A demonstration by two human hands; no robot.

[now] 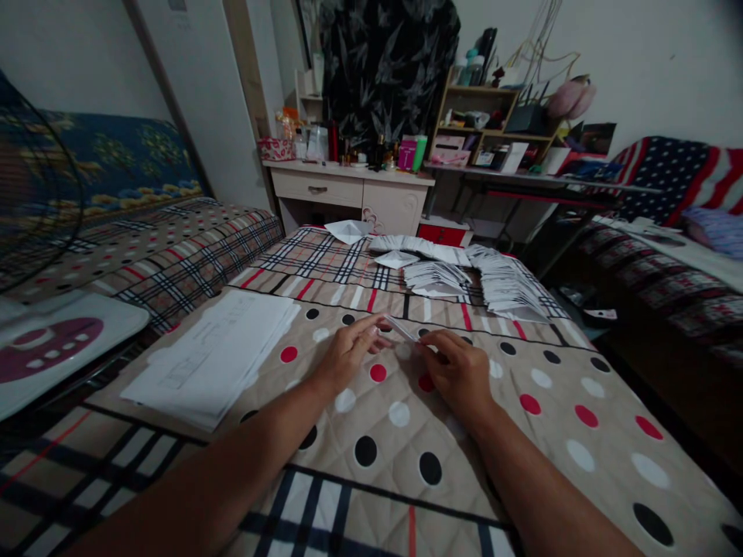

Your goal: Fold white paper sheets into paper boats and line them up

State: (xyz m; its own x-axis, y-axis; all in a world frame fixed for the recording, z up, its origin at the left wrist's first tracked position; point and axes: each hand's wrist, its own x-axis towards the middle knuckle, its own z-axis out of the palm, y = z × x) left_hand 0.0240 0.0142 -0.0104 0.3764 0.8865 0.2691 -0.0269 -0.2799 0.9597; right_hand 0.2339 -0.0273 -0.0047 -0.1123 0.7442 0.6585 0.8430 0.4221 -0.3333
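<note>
Between my two hands a small folded piece of white paper (400,329) is held just above the dotted bedspread, seen nearly edge-on. My left hand (354,344) pinches its left end with thumb and fingers. At the other end, my right hand (456,367) grips it with curled fingers. To the left lies a stack of printed paper sheets (214,348) with line drawings. Beyond my hands are rows of folded papers (511,282), a smaller fanned pile of folded papers (435,277), and a single folded paper (348,230) near the far edge.
The patterned bedspread (398,445) covers the surface under my hands. A white-and-purple appliance (70,340) stands at the left, beside a blurred fan guard (75,178). Behind the bed are a white dresser (319,186) with bottles and a desk (522,176) with shelves.
</note>
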